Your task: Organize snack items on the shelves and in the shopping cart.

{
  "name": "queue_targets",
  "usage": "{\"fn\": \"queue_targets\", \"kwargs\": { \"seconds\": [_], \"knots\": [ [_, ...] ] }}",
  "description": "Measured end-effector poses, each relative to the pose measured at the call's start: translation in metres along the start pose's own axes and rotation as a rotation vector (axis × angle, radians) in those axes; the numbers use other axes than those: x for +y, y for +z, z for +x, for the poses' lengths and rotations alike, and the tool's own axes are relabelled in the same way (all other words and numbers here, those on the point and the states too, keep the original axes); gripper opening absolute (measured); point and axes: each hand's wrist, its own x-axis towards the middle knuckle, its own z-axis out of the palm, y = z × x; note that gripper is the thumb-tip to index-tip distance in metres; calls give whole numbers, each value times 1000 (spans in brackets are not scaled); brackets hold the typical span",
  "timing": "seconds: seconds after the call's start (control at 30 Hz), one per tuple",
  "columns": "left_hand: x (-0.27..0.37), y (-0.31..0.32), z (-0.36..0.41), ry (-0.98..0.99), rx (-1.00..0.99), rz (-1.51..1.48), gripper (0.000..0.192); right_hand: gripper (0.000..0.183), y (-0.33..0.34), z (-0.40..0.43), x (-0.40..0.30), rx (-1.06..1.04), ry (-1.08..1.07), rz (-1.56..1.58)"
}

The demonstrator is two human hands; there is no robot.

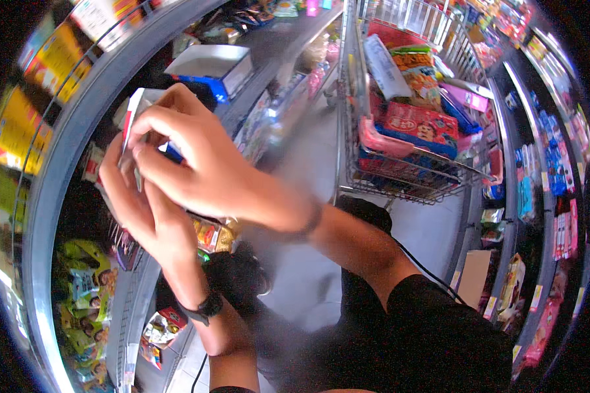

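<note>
My right hand (191, 142) is curled over a white carton with a red edge (136, 109), its thumb and forefinger pinched at the carton's side. Just below, my left hand (150, 216), a black watch on its wrist, reaches up with its fingers along the same carton. Most of the carton is hidden behind both hands. Behind them on the shelf stands an open-topped white and blue display box (216, 69).
A wire shopping cart (408, 169) holds a red box (420, 123), an orange snack bag (415, 73) and several other packs. Stocked shelves (536, 127) line the right side. Green bags (83, 304) and yellow packs (19, 130) are at left. Grey floor (300, 275) lies between.
</note>
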Motion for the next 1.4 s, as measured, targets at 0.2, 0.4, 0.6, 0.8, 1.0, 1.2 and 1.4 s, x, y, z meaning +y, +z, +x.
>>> {"fn": "queue_targets", "kwargs": {
  "seconds": [0.2, 0.4, 0.6, 0.8, 1.0, 1.2, 1.4],
  "knots": [
    [56, 71, -34, 32, 253, -8, 31, 21, -61, -2, -80, 122, -182, -155],
    [87, 117, -37, 200, 160, -10, 32, 17, -103, -7, -131, 263, -514, -346],
    [119, 149, -25, 331, -36, -156, 34, 20, -136, -21, -159, 356, -523, -254],
    [99, 238, 15, 757, -467, -9, 60, 43, -254, 13, -123, 450, -402, -909],
    [58, 226, 7, 558, -766, 121, 56, 32, -259, -15, -127, 123, 339, -1137],
    [33, 171, -21, 299, -626, 168, 54, 29, -215, -12, -124, -187, 285, -1056],
    [-7, 95, -59, 72, -493, 249, 38, 25, -162, -14, -106, -580, 488, -900]
  ]
}}
